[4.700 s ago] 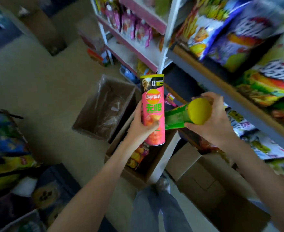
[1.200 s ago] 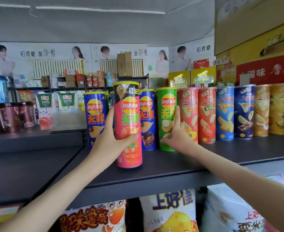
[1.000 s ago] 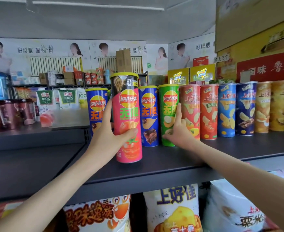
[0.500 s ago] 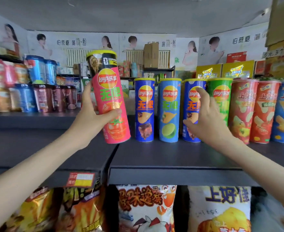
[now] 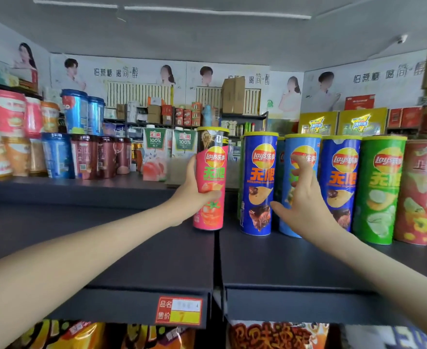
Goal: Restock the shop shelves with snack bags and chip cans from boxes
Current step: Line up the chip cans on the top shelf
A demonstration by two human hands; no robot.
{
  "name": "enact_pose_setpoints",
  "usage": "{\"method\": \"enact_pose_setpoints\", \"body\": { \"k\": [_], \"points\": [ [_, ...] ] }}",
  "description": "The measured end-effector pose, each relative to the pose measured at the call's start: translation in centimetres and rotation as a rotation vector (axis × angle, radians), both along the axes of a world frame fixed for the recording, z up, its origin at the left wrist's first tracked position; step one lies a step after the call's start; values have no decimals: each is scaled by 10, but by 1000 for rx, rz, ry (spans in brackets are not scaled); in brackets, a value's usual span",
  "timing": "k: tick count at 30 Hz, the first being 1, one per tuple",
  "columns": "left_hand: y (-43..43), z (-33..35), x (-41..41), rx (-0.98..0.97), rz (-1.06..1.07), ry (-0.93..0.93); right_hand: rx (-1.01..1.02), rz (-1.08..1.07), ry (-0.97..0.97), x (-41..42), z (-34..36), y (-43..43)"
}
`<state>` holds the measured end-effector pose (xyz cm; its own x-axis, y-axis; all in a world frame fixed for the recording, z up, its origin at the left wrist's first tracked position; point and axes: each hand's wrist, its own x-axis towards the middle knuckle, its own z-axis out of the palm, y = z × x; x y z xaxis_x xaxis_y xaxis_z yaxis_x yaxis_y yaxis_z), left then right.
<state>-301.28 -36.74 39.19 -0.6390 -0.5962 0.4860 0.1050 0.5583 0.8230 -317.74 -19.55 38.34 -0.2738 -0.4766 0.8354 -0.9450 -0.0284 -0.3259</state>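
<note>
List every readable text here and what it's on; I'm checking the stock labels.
"Lay's乐事", "无限": pink can in the left hand, blue cans, green can.
"100%": juice cartons.
"品名", "售价", "7": price tag; name field blurred.
"怕蔗糖 喝简醇": wall posters.
Print on the cups at left: too blurred.

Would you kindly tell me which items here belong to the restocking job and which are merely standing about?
Job: pink chip can, held by left hand; right hand by shelved chip cans; shelf.
Standing about: juice cartons; drink cups; price tag.
</note>
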Motion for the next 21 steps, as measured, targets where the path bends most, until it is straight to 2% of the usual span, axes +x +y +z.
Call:
{"method": "enact_pose_setpoints", "body": {
  "k": [7,15,21],
  "points": [
    [-16,-7,-36,9,-53,-22,25,29,-55,-1,-3,-12],
    [-25,-5,-41,-84,-28,-158,-4,37,-83,3,-8,-23],
    [-34,-4,-41,-66,-47,-199,-55,17,-148,8,-13,-37]
  ]
}}
